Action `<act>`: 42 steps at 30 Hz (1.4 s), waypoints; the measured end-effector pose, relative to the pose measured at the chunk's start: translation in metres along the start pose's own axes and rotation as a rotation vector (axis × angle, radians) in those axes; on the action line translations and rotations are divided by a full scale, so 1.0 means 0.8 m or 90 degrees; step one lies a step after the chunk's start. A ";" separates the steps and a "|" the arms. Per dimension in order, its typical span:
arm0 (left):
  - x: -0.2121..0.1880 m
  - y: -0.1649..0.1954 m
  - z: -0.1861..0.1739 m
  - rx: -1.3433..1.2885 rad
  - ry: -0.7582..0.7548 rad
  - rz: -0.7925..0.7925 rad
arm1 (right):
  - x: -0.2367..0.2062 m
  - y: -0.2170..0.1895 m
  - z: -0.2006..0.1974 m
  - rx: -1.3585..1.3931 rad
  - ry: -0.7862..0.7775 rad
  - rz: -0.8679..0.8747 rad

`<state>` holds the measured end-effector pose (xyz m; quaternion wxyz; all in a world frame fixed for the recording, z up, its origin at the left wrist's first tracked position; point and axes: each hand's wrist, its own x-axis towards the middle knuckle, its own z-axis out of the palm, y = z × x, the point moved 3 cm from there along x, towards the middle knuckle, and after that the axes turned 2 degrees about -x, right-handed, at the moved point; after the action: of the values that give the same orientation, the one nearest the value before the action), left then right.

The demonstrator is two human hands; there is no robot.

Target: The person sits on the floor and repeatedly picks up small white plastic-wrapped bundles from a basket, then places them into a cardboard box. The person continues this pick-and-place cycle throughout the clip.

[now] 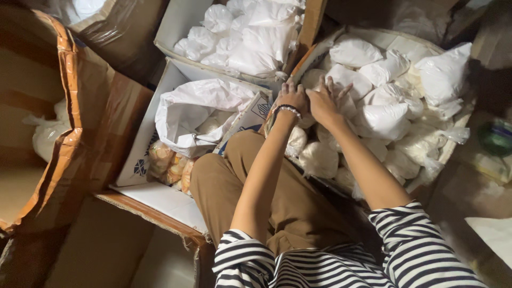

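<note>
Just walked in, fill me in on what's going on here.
A person in a striped top and brown trousers sits among open cardboard boxes. Both hands, the left hand with a beaded bracelet and the right hand, press down side by side on small white bags piled in the box ahead. Another box behind holds similar bags, and a third box holds a crumpled white liner. No bag is lifted.

Both hands, left hand [290,98] and right hand [321,102], rest spread on small white tied bags [368,85] heaped in a round container. Just left of them: an open white carton [141,160] with a blue mark, holding a white sack [197,109] and possibly orange-tinted packets [168,168]. Beyond: another carton of white bags [245,34].
</note>
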<state>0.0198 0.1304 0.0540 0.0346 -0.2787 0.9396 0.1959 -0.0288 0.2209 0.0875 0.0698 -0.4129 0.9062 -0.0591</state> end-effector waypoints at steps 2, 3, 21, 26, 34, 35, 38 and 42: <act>-0.008 0.017 0.006 0.011 -0.026 0.028 | -0.010 0.015 -0.007 -0.035 -0.013 0.004; -0.011 0.026 0.010 0.020 -0.041 0.049 | -0.015 0.023 -0.010 -0.053 -0.019 0.005; -0.033 0.132 0.078 0.064 0.081 0.212 | -0.108 0.165 0.016 -0.021 0.120 0.064; -0.039 0.149 0.093 0.071 0.018 0.242 | -0.130 0.180 0.022 -0.020 0.215 0.016; -0.045 0.147 0.112 -0.054 0.067 0.313 | -0.160 0.173 -0.005 0.146 0.306 0.094; -0.045 0.146 0.116 -0.034 0.063 0.310 | -0.163 0.175 -0.007 0.176 0.344 0.085; -0.047 0.144 0.121 0.003 0.047 0.301 | -0.171 0.193 0.003 0.380 0.352 0.108; -0.049 0.143 0.117 0.009 0.017 0.301 | -0.179 0.212 0.030 0.379 0.397 0.087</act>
<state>-0.0129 0.2748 0.0148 -0.0228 -0.0535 0.9803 0.1886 -0.0573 0.4389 0.0472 -0.0875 -0.2761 0.8528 -0.4346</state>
